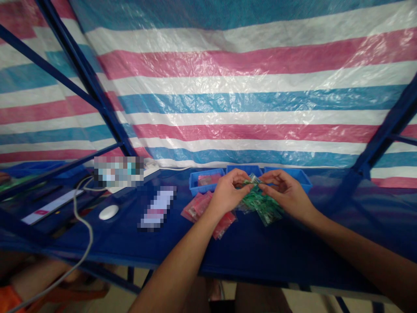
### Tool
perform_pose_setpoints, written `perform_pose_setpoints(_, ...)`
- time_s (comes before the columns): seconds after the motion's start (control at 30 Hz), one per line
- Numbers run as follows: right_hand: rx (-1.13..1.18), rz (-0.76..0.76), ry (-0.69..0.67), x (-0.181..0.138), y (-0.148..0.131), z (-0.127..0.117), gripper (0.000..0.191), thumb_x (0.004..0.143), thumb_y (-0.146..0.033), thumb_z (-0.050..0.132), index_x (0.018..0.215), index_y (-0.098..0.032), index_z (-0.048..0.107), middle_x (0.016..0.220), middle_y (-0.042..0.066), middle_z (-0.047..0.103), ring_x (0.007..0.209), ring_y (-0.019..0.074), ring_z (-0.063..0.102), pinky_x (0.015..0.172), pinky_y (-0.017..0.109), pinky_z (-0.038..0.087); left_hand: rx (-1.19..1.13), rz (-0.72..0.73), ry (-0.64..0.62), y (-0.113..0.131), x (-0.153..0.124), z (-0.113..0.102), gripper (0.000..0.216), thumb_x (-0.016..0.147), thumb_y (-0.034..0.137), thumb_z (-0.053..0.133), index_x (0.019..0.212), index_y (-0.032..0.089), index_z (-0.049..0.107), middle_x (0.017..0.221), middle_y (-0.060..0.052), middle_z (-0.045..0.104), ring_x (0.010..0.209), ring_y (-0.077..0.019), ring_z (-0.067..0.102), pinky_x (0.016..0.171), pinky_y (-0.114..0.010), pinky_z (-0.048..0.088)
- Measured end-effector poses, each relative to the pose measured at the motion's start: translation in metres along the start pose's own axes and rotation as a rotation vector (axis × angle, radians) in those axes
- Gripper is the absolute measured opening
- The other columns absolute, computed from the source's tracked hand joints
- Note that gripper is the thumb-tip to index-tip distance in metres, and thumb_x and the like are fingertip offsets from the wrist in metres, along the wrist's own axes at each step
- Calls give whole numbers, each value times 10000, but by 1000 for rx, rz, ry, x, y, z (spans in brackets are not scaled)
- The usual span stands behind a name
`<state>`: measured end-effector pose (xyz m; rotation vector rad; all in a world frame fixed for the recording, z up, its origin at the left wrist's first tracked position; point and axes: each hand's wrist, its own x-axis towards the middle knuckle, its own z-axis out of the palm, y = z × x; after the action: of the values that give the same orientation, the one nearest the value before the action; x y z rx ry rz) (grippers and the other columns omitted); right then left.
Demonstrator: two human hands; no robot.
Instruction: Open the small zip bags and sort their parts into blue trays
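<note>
Both of my hands meet over a pile of small clear plastic bags with green parts (265, 208) on the blue table. My left hand (233, 189) pinches one side of a small plastic bag (254, 179), and my right hand (282, 189) pinches its other side. What the bag holds is too blurred to name. Beneath and beside my left forearm lie several red-tinted plastic bags (198, 205), partly hidden by the arm.
Three blue bins stand behind my hands: a left bin (192, 184) with red bags, a middle bin (243, 168) and a right bin (304, 179). Leftward lie a blurred-out phone (158, 208), a white oval object (108, 212) and a white cable (88, 243). Blue frame posts (368, 158) rise at both sides.
</note>
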<state>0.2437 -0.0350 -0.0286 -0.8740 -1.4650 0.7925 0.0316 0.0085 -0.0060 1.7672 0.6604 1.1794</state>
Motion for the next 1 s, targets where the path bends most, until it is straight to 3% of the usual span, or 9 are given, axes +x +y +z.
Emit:
perform_pose_setpoints(0.07, 3, 21, 5, 1, 0, 0, 395, 848, -445, 866, 1157, -277, 686, 1072, 58, 744, 990, 231, 718, 844, 363, 611, -6, -4, -12, 2, -1, 1, 312, 828, 262, 828, 1035, 178, 609, 874, -14, 733, 794, -144, 699, 747, -243, 508)
perform_pose_setpoints(0.37, -96, 46, -43, -1, -7, 2, 280, 868, -465, 832, 1014, -232, 777, 973, 49, 745, 828, 196, 698, 762, 333, 577, 48, 49, -50, 6, -4, 1, 379, 853, 200, 810, 1161, 186, 588, 954, -43, 769, 874, -170, 738, 855, -296, 560)
perform_pose_setpoints(0.5, -54, 88, 28, -1, -6, 0, 299, 842, -455, 855, 987, -226, 730, 901, 27, 720, 758, 173, 680, 679, 295, 555, 281, 146, -21, 9, -3, 0, 305, 910, 302, 777, 1181, 191, 692, 1117, -91, 753, 990, -205, 724, 901, -329, 559)
perform_pose_setpoints(0.57, -60, 67, 84, 0, -5, -1, 294, 844, -452, 851, 949, -227, 692, 879, 15, 686, 750, 170, 667, 661, 288, 545, 385, 146, -5, 13, -4, -2, 295, 949, 382, 735, 1177, 195, 732, 1073, -86, 748, 942, -204, 714, 857, -325, 552)
perform_pose_setpoints(0.67, -135, 15, 129, 0, -5, -2, 254, 889, -444, 804, 953, -240, 667, 884, 16, 660, 766, 186, 662, 662, 308, 545, 303, 47, -86, 18, -7, -3, 437, 1001, 475, 650, 1344, 205, 681, 939, -56, 754, 818, -187, 715, 776, -304, 548)
perform_pose_setpoints(0.77, -320, -118, 57, -1, -7, -2, 161, 936, -398, 754, 1004, -257, 721, 965, 51, 679, 863, 229, 677, 725, 363, 565, 134, 4, -193, 21, -10, 0, 523, 1019, 505, 613, 1459, 221, 608, 1053, -70, 780, 925, -207, 746, 824, -302, 565)
perform_pose_setpoints(0.87, -450, -261, -64, -2, -11, -1, 115, 950, -349, 740, 1041, -285, 771, 1046, 72, 683, 919, 246, 675, 789, 408, 575, 153, 36, -160, 21, -9, 2, 425, 1053, 510, 537, 1286, 207, 723, 1171, -74, 777, 1073, -227, 723, 912, -311, 553)
perform_pose_setpoints(1.0, -415, -274, -79, -2, -13, 3, 93, 959, -369, 734, 995, -288, 761, 1123, 82, 672, 1013, 263, 678, 876, 435, 585, 286, 37, -50, 16, -4, -3, 338, 1024, 458, 597, 1123, 177, 757, 997, -55, 781, 905, -200, 712, 810, -288, 537)
